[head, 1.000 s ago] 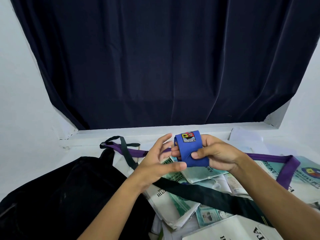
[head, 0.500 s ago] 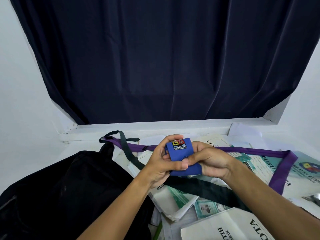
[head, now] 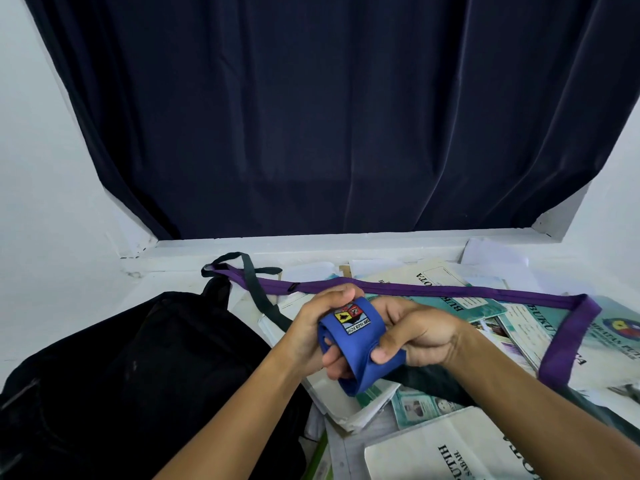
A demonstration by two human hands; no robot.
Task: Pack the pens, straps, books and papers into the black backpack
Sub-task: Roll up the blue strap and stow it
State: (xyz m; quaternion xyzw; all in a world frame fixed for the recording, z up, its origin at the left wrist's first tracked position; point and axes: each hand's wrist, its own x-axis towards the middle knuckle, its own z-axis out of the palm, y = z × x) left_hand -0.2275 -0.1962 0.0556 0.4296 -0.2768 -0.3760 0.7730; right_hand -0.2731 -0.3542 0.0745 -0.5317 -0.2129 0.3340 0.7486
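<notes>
Both hands hold a rolled blue strap (head: 360, 344) above the papers (head: 446, 285): left hand (head: 313, 336) curled around it, right hand (head: 420, 336) pinching its lower edge. Its sewn patch shows illegible lettering. Booklets read "BUKU" and "PUTIH". The black backpack (head: 138, 368) lies left.

Soft, even daylight fills the room; the white walls (head: 52, 168) read bright and the dark curtain (head: 329, 116) swallows detail. Shadows are faint, with no glare. Focus is sharp at centre, and the wide lens bends and stretches the edges.
</notes>
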